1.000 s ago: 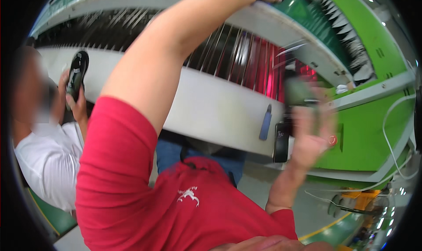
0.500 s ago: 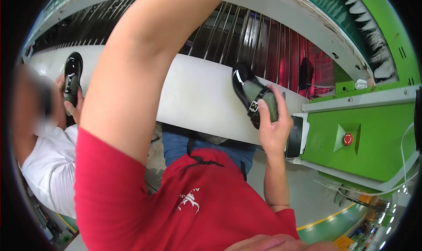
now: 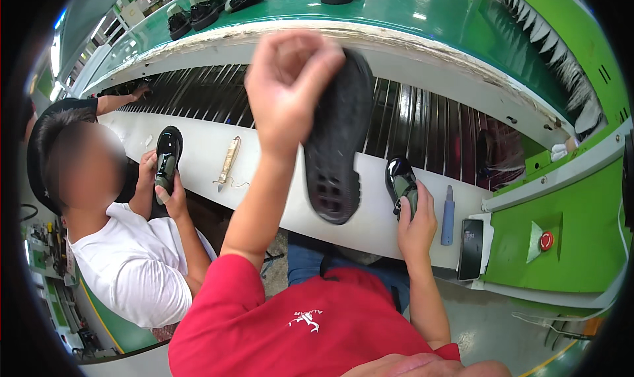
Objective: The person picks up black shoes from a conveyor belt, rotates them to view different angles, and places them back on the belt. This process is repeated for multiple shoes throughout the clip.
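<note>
My left hand is raised over the white work ledge and grips a black shoe along its edge. The shoe's treaded underside faces me and hides its upper. My right hand is closed around a second shoe, glossy black with a green insert in its opening. That one is toe away, close to the ledge surface; whether it touches is unclear. Just right of this hand lies a blue-handled tool.
A person in white on my left holds a similar shoe. A wooden-handled tool lies between us. Beyond the ledge runs a roller bed, below a green belt bearing several shoes. A phone and a green machine panel with a red button are right.
My left arm, stretched far forward with its hand out of view, has come back with a shoe in the hand. My right hand still holds its shoe. The view has tilted up.
</note>
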Demonstrator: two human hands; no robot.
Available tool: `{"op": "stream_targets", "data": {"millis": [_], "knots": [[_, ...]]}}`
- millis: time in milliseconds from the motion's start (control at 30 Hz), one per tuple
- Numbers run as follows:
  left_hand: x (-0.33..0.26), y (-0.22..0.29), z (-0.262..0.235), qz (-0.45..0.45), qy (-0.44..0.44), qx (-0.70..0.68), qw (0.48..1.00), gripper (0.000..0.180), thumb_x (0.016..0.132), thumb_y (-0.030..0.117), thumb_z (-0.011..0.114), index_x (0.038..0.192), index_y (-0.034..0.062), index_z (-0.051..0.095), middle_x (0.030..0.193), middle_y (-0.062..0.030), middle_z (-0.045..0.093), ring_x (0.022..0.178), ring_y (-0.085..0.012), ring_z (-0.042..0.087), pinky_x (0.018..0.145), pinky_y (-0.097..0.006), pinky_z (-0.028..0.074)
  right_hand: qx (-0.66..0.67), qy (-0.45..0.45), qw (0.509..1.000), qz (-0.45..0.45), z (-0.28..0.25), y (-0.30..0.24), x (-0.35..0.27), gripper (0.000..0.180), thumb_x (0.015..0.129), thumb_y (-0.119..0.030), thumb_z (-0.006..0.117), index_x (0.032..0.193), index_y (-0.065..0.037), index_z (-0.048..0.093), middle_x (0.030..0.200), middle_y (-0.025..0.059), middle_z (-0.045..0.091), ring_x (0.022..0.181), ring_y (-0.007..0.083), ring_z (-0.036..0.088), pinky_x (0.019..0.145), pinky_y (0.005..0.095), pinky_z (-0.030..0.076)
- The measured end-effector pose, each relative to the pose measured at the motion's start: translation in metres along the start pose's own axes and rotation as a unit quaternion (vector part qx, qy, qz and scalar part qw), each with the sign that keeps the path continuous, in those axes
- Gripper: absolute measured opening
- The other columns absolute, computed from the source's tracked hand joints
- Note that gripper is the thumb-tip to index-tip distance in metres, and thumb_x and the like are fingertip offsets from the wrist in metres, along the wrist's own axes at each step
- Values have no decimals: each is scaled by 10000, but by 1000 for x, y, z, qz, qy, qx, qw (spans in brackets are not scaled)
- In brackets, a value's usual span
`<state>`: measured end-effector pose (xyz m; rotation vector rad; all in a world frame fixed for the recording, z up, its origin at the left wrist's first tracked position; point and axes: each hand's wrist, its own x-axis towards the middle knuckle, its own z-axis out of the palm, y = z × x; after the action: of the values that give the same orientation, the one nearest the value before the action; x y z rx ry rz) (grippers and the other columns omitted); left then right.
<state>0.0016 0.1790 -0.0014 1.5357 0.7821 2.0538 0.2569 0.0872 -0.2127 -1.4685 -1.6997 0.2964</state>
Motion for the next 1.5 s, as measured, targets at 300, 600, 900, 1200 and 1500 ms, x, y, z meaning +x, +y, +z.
{"op": "stream_targets", "data": {"millis": [300, 600, 900, 1200, 1500], "knots": [[-153, -55, -14, -49, -64, 215, 973, 290, 853, 11, 901, 1116, -15, 785, 1054, -146, 818, 951, -240, 787, 879, -341, 607, -30, -5, 999, -10, -7, 10, 3, 501, 1054, -163, 722, 1514, -18, 585, 1411, 231, 673, 1243, 463, 699, 1012, 507, 572], [-227, -74, -25, -232, -67, 212, 947, 214, 1019, 149, 818, 1133, -24, 762, 796, -123, 749, 696, -124, 687, 646, -303, 542, -19, 15, 999, -26, 0, 8, 0, 477, 1068, -163, 697, 1506, -12, 584, 1376, 246, 683, 1208, 468, 708, 990, 507, 578], [-114, -124, -71, -167, 26, 132, 977, 231, 1061, 167, 792, 1169, -30, 737, 867, -11, 745, 790, -56, 668, 691, -240, 529, 172, -74, 982, -3, -25, 2, 26, 688, 1048, -233, 757, 1635, -24, 466, 1565, 231, 573, 1497, 415, 533, 1231, 516, 444], [18, 14, 18, -6, -110, -16, 994, 710, 1013, 160, 834, 1627, 110, 483, 900, -83, 803, 876, -100, 749, 769, -252, 569, -66, 99, 939, -323, -166, -152, 206, 1115, 757, -248, 984, 1685, -223, 367, 1670, 260, 337, 1535, 442, 459, 1234, 568, 448], [41, 10, -7, -73, -107, -1, 992, 400, 1042, 133, 810, 1409, 26, 691, 968, -86, 810, 853, -103, 766, 740, -243, 605, 257, -95, 949, -156, -172, -136, 238, 869, 916, -356, 899, 1626, -92, 474, 1452, 234, 498, 1386, 394, 596, 1088, 464, 584]]}}
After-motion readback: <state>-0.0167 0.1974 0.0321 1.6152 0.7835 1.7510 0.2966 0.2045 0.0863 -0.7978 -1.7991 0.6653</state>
